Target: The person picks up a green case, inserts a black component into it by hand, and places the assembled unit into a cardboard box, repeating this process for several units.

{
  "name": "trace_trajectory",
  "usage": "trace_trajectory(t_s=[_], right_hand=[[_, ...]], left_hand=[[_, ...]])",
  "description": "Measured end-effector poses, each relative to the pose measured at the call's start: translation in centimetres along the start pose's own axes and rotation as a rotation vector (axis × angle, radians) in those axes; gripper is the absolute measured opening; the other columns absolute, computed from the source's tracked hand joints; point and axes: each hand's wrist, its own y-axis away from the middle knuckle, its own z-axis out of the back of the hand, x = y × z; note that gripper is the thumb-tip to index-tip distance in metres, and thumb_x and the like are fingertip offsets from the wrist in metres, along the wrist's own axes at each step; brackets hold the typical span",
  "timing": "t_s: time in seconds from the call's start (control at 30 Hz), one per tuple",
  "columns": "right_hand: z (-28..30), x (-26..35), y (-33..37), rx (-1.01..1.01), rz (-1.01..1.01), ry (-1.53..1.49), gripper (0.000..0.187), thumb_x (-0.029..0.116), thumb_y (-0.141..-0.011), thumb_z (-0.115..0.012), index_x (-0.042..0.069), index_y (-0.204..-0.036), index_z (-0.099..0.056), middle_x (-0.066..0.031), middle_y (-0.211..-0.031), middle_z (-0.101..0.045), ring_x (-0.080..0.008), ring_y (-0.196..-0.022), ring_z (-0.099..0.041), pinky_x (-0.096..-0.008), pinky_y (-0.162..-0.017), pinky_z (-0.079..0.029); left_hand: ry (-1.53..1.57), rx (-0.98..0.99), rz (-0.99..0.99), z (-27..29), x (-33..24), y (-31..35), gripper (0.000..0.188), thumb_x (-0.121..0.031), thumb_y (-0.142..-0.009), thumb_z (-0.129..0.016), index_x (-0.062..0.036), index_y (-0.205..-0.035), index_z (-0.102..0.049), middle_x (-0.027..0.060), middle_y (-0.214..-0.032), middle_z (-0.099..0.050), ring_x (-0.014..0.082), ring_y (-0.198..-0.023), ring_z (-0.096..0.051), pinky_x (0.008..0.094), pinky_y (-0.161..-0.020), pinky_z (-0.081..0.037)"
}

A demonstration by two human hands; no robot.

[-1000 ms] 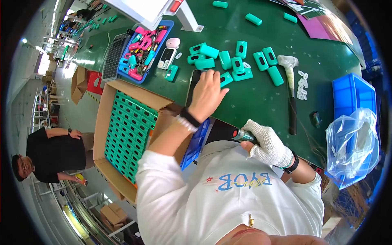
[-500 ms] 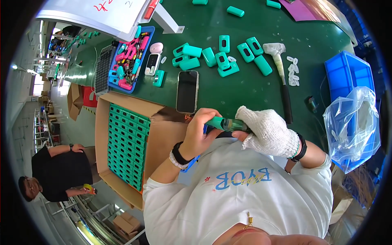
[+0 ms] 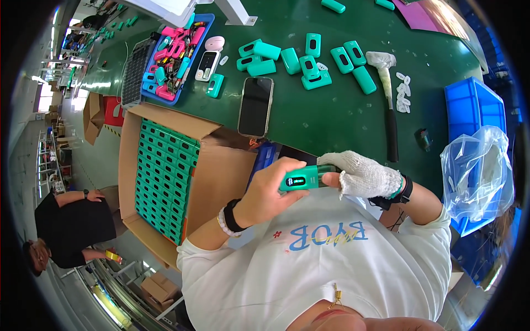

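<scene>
Both hands on one green device (image 3: 301,180), held in front of the shirt near the tabletop (image 3: 326,124) edge.
Left hand (image 3: 269,190) bare, fingers and thumb clamped on the device's left end, small display lit. Right hand (image 3: 367,175) in white glove, thumb exposed, closed on the dark see-through piece (image 3: 327,169) at the other end; cannot tell if it's one part or two. Beyond: black-screened phone (image 3: 255,107) flat on tabletop, open carton (image 3: 221,190) with packed green devices (image 3: 165,176) at left, loose green devices (image 3: 364,80) farther back, hammer (image 3: 391,129) right, blue crate (image 3: 459,107) with clear bag (image 3: 477,171) far right.
</scene>
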Motion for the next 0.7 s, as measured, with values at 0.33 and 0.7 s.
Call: trace_trajectory(t_s=[0.33, 0.7], right_hand=[[-2.7, 0.4, -2.3, -0.047, 0.215, -0.033, 0.024, 0.021, -0.095, -0.061, 0.001, -0.108, -0.056, -0.0147, -0.073, -0.057, -0.0239, -0.064, -0.058, -0.037, -0.061, -0.047], [-2.2, -0.2, -0.7, -0.223, 0.13, 0.092, 0.036, 0.015, -0.082, -0.064, -0.004, -0.112, -0.056, -0.022, -0.079, -0.056, -0.0383, -0.068, -0.056, -0.0383, -0.066, -0.047]], left_hand=[[0.561, -0.252, 0.24, 0.6, -0.4, 1.5, 0.043, 0.0, -0.079, -0.081, 0.0014, -0.116, -0.06, 0.0057, -0.112, -0.062, 0.0126, -0.097, -0.06, 0.0275, -0.084, -0.051], [0.222, -0.714, 0.695, 17.3, 10.6, 13.5, 0.014, -0.005, -0.084, -0.073, -0.0025, -0.096, -0.066, 0.0014, -0.086, -0.067, 0.0113, -0.073, -0.06, 0.026, -0.07, -0.049]])
